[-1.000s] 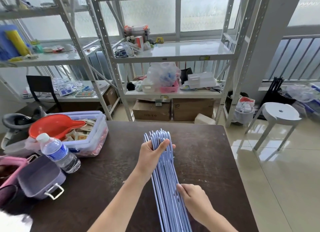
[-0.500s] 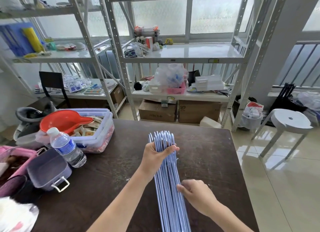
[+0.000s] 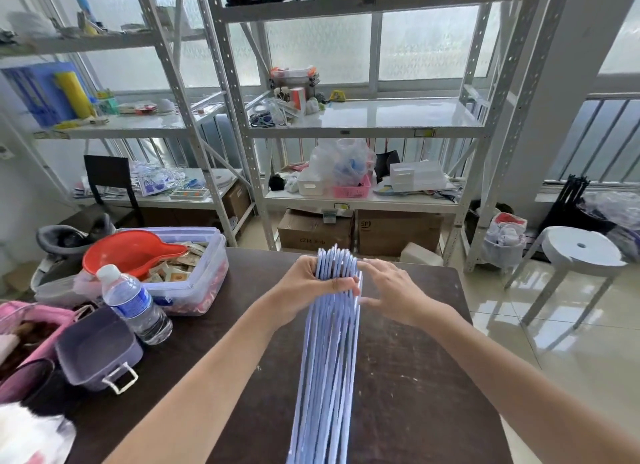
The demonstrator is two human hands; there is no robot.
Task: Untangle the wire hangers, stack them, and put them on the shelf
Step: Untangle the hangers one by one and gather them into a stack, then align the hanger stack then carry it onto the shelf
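A bundle of several light-blue wire hangers (image 3: 329, 352) stands on edge over the dark table (image 3: 415, 394), running from the bottom of the view up to the table's far part. My left hand (image 3: 304, 287) grips the far end of the bundle, thumb across the wires. My right hand (image 3: 391, 294) is beside that same end on the right, fingers spread and touching the wires' side, not closed around them. The white metal shelf (image 3: 374, 117) stands behind the table, with bare surface on its middle level.
On the table's left are a clear tub (image 3: 204, 273) with a red scoop (image 3: 128, 252), a water bottle (image 3: 135, 304), a grey box (image 3: 97, 352) and a pink basket (image 3: 31, 325). Cardboard boxes (image 3: 360, 231) sit under the shelf. A white stool (image 3: 581, 252) stands right.
My right hand has left the near part of the bundle and moved up to its far end, opening out beside my left hand. The view has tilted up toward the shelf.
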